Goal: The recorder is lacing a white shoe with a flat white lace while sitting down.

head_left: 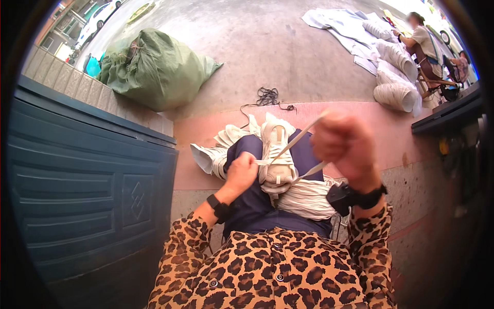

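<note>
A beige-white shoe (pixel 278 172) rests between my knees, its laces crossing its front. My left hand (pixel 242 174) is closed at the shoe's left side, pinching a short white stretch of shoelace. Up and to the right of the shoe, my right hand (pixel 343 141) is closed on the pale shoelace (pixel 312 171). Two strands run between that hand and the shoe, pulled fairly straight. Motion blurs the right hand, so its exact finger grip is unclear. A thick bundle of off-white laces (pixel 304 200) lies across my lap, below the right hand.
White shoe uppers (pixel 210 157) lie nested beside my left leg. Beyond my knees is a tangle of black cord (pixel 267 96). A full green sack (pixel 157 72) stands far left, above a dark blue panel (pixel 92 180). Far right, white stacks (pixel 393 92) lie near a seated person (pixel 424 49).
</note>
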Action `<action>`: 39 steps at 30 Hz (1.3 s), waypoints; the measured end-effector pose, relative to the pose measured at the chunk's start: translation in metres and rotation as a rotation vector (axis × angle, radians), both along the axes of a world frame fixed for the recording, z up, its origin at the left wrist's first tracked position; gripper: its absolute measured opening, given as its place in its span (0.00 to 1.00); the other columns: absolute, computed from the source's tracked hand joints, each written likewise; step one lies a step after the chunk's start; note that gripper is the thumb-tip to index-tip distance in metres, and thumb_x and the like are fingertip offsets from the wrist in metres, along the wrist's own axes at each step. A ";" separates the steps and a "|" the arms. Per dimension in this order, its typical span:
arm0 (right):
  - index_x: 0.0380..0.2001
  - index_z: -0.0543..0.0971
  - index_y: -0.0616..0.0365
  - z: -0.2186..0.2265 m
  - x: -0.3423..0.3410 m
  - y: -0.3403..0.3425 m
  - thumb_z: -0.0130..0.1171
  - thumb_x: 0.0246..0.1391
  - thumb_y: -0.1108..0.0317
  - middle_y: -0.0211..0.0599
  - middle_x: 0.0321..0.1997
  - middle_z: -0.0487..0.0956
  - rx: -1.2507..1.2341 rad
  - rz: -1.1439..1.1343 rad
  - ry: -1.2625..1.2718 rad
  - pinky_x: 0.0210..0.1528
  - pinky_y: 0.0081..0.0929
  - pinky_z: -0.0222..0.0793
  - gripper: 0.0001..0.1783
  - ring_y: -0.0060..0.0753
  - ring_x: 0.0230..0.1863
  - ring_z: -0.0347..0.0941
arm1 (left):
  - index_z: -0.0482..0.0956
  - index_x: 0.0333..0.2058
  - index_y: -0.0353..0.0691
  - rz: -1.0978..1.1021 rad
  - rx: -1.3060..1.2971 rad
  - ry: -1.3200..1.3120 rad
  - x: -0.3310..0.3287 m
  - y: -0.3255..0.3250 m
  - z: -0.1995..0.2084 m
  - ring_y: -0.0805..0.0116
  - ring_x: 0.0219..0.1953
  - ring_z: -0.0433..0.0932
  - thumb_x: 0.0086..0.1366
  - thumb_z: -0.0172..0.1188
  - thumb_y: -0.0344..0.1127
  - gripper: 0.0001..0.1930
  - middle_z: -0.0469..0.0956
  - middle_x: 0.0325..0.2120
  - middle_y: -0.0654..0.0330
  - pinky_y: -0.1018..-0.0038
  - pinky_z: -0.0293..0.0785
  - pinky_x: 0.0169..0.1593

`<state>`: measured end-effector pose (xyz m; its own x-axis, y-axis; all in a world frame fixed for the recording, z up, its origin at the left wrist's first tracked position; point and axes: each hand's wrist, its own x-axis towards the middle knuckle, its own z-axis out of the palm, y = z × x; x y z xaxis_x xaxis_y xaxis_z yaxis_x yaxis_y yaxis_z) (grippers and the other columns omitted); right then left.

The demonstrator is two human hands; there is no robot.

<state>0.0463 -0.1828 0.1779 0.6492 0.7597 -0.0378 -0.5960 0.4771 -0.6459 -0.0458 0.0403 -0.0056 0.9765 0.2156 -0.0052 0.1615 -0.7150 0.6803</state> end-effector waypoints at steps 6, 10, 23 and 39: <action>0.19 0.60 0.52 0.060 0.004 -0.015 0.38 0.56 0.64 0.19 0.12 0.52 0.181 -0.165 -0.165 0.13 0.16 0.39 0.12 0.13 0.11 0.43 | 0.76 0.39 0.35 -0.524 -0.268 0.192 0.064 -0.025 0.037 0.65 0.40 0.72 0.54 0.60 0.38 0.16 0.76 0.36 0.55 0.71 0.67 0.44; 0.19 0.62 0.54 0.059 0.004 0.004 0.43 0.54 0.65 0.19 0.12 0.54 0.113 -0.108 -0.180 0.14 0.14 0.40 0.12 0.12 0.12 0.46 | 0.78 0.39 0.36 -1.001 -0.655 0.379 0.080 -0.045 0.094 0.70 0.41 0.72 0.56 0.60 0.39 0.15 0.78 0.35 0.59 0.74 0.64 0.49; 0.27 0.72 0.55 -0.111 0.038 -0.137 0.45 0.56 0.67 0.27 0.22 0.68 -0.134 -0.560 0.025 0.29 0.21 0.61 0.08 0.22 0.25 0.62 | 0.69 0.27 0.44 0.464 -1.665 0.073 0.073 0.157 0.051 0.75 0.16 0.60 0.66 0.45 0.43 0.12 0.59 0.12 0.69 0.72 0.63 0.28; 0.21 0.76 0.59 -0.188 -0.056 -0.030 0.51 0.41 0.74 0.36 0.40 0.72 -1.265 -0.423 -1.323 0.43 0.36 0.60 0.05 0.39 0.44 0.65 | 0.78 0.33 0.34 -0.254 -0.462 0.558 0.011 -0.003 0.037 0.80 0.21 0.69 0.61 0.54 0.36 0.10 0.73 0.18 0.66 0.82 0.67 0.27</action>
